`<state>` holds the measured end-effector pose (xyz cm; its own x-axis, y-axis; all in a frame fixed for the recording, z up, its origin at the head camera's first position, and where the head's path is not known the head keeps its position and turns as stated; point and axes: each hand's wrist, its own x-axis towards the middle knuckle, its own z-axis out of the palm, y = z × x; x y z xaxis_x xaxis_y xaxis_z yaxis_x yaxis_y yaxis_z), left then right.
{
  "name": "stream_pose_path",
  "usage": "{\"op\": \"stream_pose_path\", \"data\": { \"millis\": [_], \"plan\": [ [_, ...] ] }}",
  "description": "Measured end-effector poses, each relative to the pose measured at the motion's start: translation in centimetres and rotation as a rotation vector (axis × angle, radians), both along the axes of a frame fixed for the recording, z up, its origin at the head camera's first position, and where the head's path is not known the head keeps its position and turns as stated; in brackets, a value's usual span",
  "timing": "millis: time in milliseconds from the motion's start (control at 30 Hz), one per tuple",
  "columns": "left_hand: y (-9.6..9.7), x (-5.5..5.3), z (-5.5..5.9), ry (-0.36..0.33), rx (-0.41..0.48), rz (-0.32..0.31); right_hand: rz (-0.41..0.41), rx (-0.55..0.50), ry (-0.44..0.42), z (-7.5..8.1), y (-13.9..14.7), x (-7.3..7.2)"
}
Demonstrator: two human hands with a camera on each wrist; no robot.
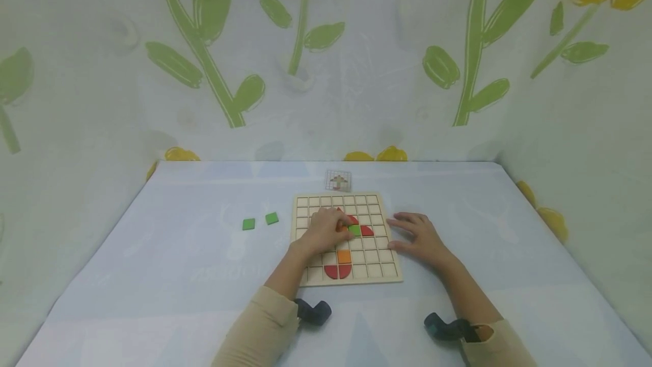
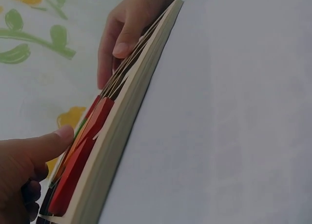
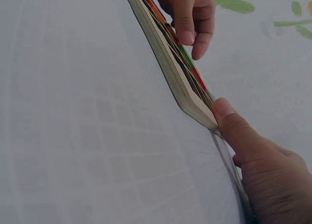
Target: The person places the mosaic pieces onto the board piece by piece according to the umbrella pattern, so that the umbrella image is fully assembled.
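Observation:
A square wooden grid board (image 1: 374,256) lies on the table with several coloured pieces in its cells. My left hand (image 1: 324,230) is over the board's middle, its thumb and index fingertip beside a green square tile (image 1: 355,230). That hand hides part of the pattern. Two red quarter-round pieces (image 1: 338,272) lie side by side below an orange square tile (image 1: 344,256). Another red piece (image 1: 367,231) sits right of the green tile. My right hand (image 1: 420,240) rests at the board's right edge, fingers spread, thumb (image 3: 226,111) at the board's corner.
Two loose green square tiles (image 1: 248,223) lie left of the board. A small pattern card (image 1: 338,180) sits just beyond its far edge. The white table (image 1: 178,254) meets a flower-print curtain (image 1: 356,89) at the back.

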<state>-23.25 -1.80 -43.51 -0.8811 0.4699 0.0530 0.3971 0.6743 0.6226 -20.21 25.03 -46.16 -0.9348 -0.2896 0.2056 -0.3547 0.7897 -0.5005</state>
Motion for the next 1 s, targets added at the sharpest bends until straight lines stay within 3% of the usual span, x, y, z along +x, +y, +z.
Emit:
{"op": "stream_pose_path", "data": {
  "millis": [300, 533, 800, 1000],
  "plan": [
    [-1.0, 0.1, -0.1, 0.003, 0.009, 0.04, -0.006, 0.001, 0.005, 0.0, -0.2, 0.0],
    [-2.1, 0.2, -0.2, -0.053, 0.059, 0.096, -0.009, -0.007, -0.005, 0.1, -0.2, 0.1],
    [-3.5, 0.0, -0.5, 0.019, 0.101, 0.105, -0.007, -0.004, -0.008, 0.0, -0.1, 0.1],
    [-4.5, -0.1, -0.6, -0.022, 0.126, 0.161, 0.009, -0.016, 0.035, 0.2, -0.2, 0.2]
  ]
}}
